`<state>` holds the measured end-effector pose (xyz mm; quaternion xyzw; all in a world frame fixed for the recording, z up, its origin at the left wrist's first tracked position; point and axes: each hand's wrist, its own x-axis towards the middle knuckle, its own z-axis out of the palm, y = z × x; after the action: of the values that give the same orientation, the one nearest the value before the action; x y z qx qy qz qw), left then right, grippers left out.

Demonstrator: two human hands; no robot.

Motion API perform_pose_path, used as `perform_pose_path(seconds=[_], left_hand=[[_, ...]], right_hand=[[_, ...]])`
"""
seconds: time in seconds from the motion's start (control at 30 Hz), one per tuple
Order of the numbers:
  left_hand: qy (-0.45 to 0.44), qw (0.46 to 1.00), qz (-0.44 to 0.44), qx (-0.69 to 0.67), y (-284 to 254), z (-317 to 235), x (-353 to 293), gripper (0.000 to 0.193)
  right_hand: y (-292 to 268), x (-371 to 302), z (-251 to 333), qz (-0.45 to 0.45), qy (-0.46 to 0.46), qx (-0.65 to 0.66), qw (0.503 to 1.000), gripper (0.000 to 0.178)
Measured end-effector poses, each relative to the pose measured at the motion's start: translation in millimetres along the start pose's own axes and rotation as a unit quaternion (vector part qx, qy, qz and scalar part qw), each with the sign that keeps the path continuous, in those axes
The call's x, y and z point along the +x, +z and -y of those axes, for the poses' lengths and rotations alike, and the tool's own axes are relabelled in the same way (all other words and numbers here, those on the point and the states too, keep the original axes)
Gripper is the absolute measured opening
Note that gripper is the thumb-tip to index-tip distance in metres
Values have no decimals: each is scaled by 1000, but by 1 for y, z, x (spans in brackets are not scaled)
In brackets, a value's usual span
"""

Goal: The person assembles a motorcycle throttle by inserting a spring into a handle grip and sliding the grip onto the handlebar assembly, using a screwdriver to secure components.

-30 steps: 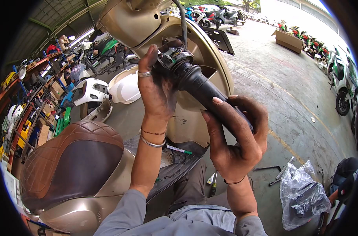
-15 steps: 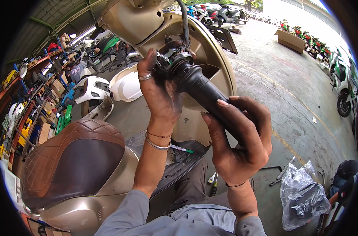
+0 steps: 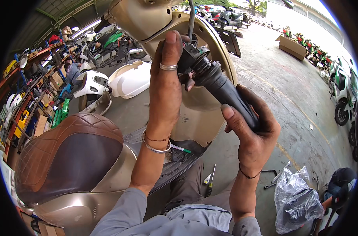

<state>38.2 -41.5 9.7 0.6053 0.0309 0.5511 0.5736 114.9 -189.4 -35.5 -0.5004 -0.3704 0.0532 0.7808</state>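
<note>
My left hand (image 3: 167, 80) is wrapped round the dark control housing (image 3: 190, 58) at the upper end of a throttle grip, its thumb pointing up. The fingers behind the housing are partly hidden. The black throttle grip (image 3: 222, 87) slants down to the right, and my right hand (image 3: 259, 135) closes round its lower end, thumb along the near side. From above, a black cable (image 3: 191, 19) runs down toward the housing. Just behind stands the gold front body (image 3: 145, 17) of a scooter. Dark smudges mark my fingers.
A brown quilted scooter seat (image 3: 82, 157) lies at the left beside the footboard (image 3: 173, 167). On the floor are a screwdriver (image 3: 209, 189) and a clear plastic bag (image 3: 295, 208). White body panels (image 3: 130, 80) and loaded shelves (image 3: 41, 90) stand farther left.
Both hands have turned the throttle grip and its housing, which sit slightly farther right. The left thumb has risen over the housing, and the right hand has wrapped more fully round the grip's lower end.
</note>
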Motion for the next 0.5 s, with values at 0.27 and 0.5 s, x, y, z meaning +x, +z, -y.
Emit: perform_pose_path(seconds=[0.27,0.5], left_hand=[[-6,1000,3,24,0,-6,-2,52],[0,1000,18,-10,-3,-3,-2,47]], right_hand=[[0,1,-4,-2,-68,-29,997,43],[3,2,-9,-13,-175,-80,981,42]])
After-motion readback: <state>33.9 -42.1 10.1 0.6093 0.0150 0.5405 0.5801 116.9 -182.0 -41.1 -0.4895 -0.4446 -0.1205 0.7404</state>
